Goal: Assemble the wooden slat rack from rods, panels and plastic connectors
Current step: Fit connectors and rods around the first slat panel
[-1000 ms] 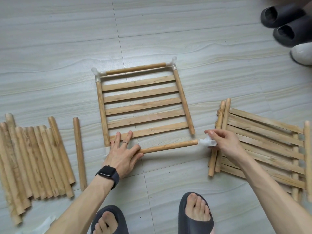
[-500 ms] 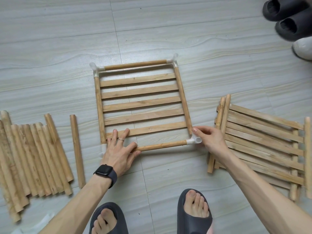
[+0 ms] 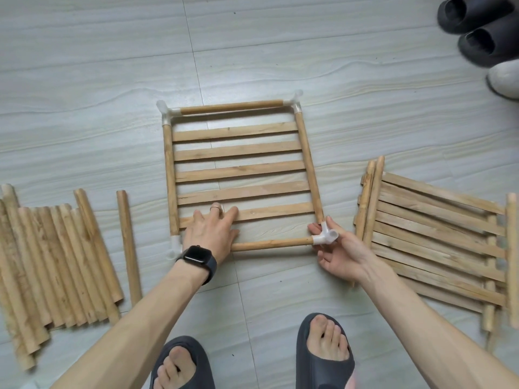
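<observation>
A wooden slat panel [image 3: 241, 171] lies flat on the floor in the middle of the head view. Rods frame it: a far rod [image 3: 231, 107] and a near rod [image 3: 272, 244]. White plastic connectors sit at the far left corner [image 3: 166, 111], far right corner [image 3: 295, 103] and near left corner [image 3: 175, 245]. My left hand [image 3: 212, 234] presses flat on the nearest slat and the near rod's left end, fingers straight. My right hand [image 3: 341, 249] pinches the white connector [image 3: 325, 236] at the near right corner, where the near rod meets the right side rod [image 3: 309, 167].
A pile of loose rods [image 3: 56, 262] lies at the left, with a single rod [image 3: 127, 245] beside it. More slat panels [image 3: 438, 237] are stacked at the right. Dark slippers [image 3: 477, 32] stand at the far right. My feet in dark slippers [image 3: 324, 352] are at the bottom.
My right hand carried the white connector, on the near rod's end, left and forward to the right side rod's end, closing the near right corner. My left hand stayed on the frame.
</observation>
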Tool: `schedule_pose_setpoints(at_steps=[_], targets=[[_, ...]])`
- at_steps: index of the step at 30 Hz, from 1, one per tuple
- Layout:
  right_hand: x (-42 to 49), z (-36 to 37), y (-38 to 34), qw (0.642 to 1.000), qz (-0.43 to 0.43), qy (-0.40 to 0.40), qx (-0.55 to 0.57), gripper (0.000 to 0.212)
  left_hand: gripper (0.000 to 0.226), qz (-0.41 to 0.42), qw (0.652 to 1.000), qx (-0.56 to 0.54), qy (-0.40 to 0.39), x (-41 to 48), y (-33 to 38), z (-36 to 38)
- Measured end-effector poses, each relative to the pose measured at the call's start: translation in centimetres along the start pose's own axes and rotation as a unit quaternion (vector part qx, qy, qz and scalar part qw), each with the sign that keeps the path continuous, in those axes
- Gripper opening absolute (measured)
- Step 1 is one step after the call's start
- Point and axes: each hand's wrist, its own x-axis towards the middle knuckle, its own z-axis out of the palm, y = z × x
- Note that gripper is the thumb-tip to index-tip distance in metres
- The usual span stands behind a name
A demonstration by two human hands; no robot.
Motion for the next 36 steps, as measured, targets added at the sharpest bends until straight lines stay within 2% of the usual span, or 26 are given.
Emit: schedule_pose_setpoints(at_steps=[2, 4, 7, 9, 13, 16, 23, 28, 33, 36], targets=[[0.2, 0.0, 0.1, 0.999, -0.009, -0.023, 0.037, 0.029, 0.040, 0.010, 0.999, 0.043, 0.012, 0.8, 0.4, -0.4], [0.2, 0.2, 0.0, 0.996, -0.028, -0.048, 0.070, 0.028, 0.037, 0.019, 0.999, 0.036, 0.022, 1.6, 0.9, -1.0], [0.0, 0.9, -1.0, 0.989, -0.068, -0.086, 0.100, 0.024, 0.029, 0.036, 0.993, -0.114, 0.020, 2.7, 1.1, -1.9], [-0.6, 1.2, -2.4, 0.985, -0.101, -0.112, 0.085, 0.029, 0.030, 0.059, 0.978, -0.197, 0.021, 2.9, 0.8, -2.6], [-2.7, 2.2, -5.1, 0.975, -0.146, -0.165, 0.003, 0.044, 0.047, 0.082, 0.957, -0.275, 0.040, 2.1, 0.1, -4.6], [-4.0, 3.0, -5.8, 0.971, -0.163, -0.173, -0.028, 0.049, 0.038, 0.079, 0.945, -0.313, 0.060, 1.3, 0.2, -5.4], [-6.0, 2.6, -6.2, 0.937, -0.120, -0.304, 0.125, 0.046, 0.036, 0.091, 0.924, -0.368, 0.055, -0.4, 2.0, -5.3], [-6.0, 3.4, -5.6, 0.934, -0.131, -0.286, 0.171, 0.040, 0.035, 0.088, 0.927, -0.361, 0.050, -0.1, 2.3, -5.4], [-5.8, 3.7, -5.5, 0.943, -0.137, -0.257, 0.160, 0.044, 0.037, 0.085, 0.928, -0.358, 0.049, 0.0, 1.8, -5.3], [-6.2, 4.4, -5.5, 0.942, -0.136, -0.269, 0.150, 0.043, 0.037, 0.083, 0.925, -0.367, 0.047, 0.0, 1.9, -5.3]])
